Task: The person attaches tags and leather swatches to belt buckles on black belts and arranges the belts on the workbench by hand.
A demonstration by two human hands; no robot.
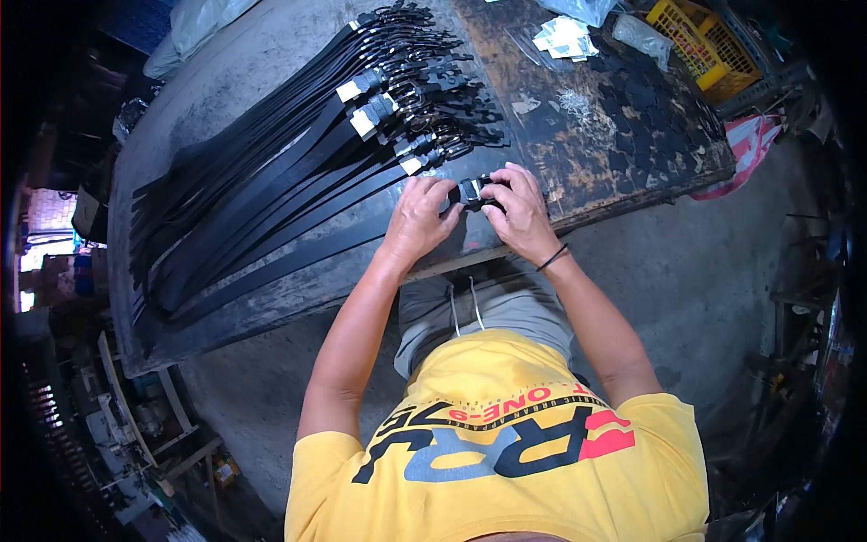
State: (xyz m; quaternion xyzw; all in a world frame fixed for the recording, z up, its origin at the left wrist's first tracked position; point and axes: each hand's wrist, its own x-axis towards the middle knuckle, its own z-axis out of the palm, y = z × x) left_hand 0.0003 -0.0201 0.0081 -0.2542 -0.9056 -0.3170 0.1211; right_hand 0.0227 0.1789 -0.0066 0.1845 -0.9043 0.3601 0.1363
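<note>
Close to the table's front edge, my left hand [422, 213] is closed on the strap end beside a dark buckle [470, 191]. Fingers of my right hand [517, 210] are bent round the other side of that buckle. A black strap [316, 250] runs from the buckle to the left across the table. Beyond my hands lies a large bundle of black straps [244, 158], with black buckles [438, 99] at its right end. White tags [364, 124] show on several straps of the bundle.
The worn wooden table [623, 135] carries white papers [565, 38] and plastic bags [643, 41] at the back right. Beyond is a yellow crate [703, 45]. A red and white sack [748, 155] hangs beside the table's right edge.
</note>
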